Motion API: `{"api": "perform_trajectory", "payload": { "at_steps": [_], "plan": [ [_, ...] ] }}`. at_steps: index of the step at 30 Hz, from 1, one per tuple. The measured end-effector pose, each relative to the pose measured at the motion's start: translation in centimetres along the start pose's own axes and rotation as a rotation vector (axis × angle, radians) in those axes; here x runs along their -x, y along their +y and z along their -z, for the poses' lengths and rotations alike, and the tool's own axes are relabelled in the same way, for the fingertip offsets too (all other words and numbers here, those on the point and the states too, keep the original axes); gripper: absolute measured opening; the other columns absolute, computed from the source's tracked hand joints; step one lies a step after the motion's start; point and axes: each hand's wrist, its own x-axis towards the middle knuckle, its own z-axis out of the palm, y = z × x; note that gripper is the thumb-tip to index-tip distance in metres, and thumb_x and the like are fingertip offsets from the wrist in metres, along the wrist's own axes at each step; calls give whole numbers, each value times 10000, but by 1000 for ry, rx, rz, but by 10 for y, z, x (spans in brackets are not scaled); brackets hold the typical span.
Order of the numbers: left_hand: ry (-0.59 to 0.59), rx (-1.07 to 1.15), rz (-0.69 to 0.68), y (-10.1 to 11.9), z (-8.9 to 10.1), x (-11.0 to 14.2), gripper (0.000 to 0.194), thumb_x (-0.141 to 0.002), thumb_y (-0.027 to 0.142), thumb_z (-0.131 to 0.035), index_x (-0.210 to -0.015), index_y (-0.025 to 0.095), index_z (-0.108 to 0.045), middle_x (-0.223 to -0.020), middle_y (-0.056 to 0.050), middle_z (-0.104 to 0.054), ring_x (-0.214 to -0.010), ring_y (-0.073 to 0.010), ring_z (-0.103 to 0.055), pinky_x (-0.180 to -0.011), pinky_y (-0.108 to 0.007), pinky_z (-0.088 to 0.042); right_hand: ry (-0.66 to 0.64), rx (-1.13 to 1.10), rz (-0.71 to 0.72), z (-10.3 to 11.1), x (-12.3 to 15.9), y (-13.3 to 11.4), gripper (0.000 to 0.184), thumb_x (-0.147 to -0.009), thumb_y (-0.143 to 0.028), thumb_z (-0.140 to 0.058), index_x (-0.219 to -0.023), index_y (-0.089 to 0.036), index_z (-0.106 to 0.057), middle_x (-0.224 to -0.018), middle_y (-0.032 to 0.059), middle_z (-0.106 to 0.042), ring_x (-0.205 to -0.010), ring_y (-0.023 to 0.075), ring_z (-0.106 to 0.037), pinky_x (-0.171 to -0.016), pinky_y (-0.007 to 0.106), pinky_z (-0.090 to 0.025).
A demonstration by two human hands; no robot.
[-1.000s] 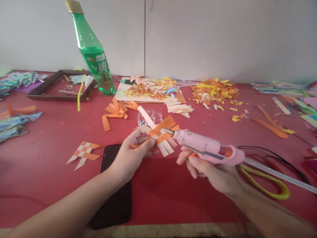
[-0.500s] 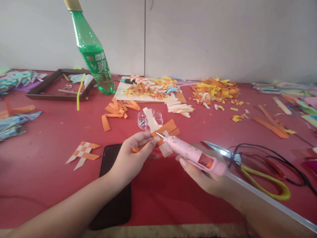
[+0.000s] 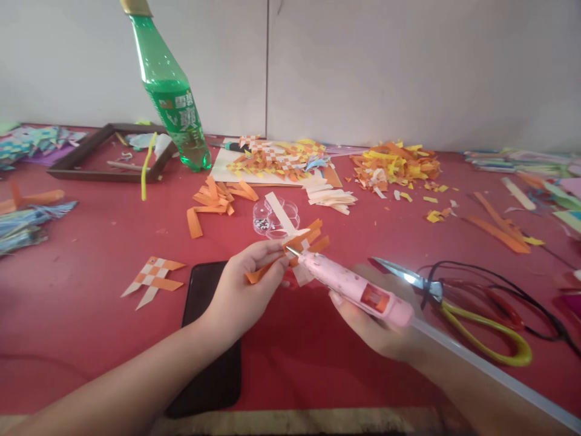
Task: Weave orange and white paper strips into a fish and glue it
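Note:
My left hand point(image 3: 249, 287) pinches a small weave of orange and cream paper strips point(image 3: 313, 239) between thumb and fingers. A pink glue gun point(image 3: 349, 281) lies in my right hand point(image 3: 372, 324), its metal tip against the weave near my left fingertips. From the gun's back end a long clear glue stick point(image 3: 481, 363) runs along my right forearm. Behind the weave stands a clear flower-shaped case point(image 3: 263, 221) with small dark and white bits in it. A finished-looking checkered paper fish point(image 3: 154, 278) lies to the left. Part of my right hand is hidden by the gun.
A black phone point(image 3: 211, 369) lies under my left forearm. Scissors point(image 3: 485, 333) with yellow handles and a black cord point(image 3: 503, 278) are at the right. Behind are a green bottle point(image 3: 175, 112), a dark frame point(image 3: 102, 175), orange strips point(image 3: 213, 197) and paper scraps point(image 3: 394, 166).
The upper cream strip of the weave has tilted further over, and its orange strips have shifted slightly. Both hands stay nearly in place, with the gun's tip still at the paper.

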Motion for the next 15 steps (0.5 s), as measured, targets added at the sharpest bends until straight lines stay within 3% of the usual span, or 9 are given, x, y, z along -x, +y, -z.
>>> {"api": "perform_trajectory", "payload": {
  "at_steps": [4,9,15],
  "plan": [
    [1,-21,-53,-3,1,2,246,-845,333,-680,-1030,171,-681,-1036,-75,-760,-974,-244,-724,-745,-280,-623,31,30,24,0,-1,0,188,-847,-228,-515,-665,-231,-469,-522,-44,-464,-411,96,-452,-395,238,-343],
    [-29,-56,-78,-2,2,2,224,-871,287,-640,-1064,179,-671,-1040,-66,-758,-894,-203,-736,-772,-268,-609,23,-9,-27,2,-1,-2,217,-845,-221,-534,-658,-233,-423,-501,-67,-396,-393,80,-381,-387,229,-318],
    [-47,-89,-73,-1,3,4,241,-870,221,-599,-1101,181,-652,-1094,-72,-744,-1002,-221,-707,-808,-273,-592,54,20,1,2,0,-3,227,-833,-202,-529,-647,-234,-403,-500,-69,-382,-385,79,-362,-378,233,-290]
  ]
}}
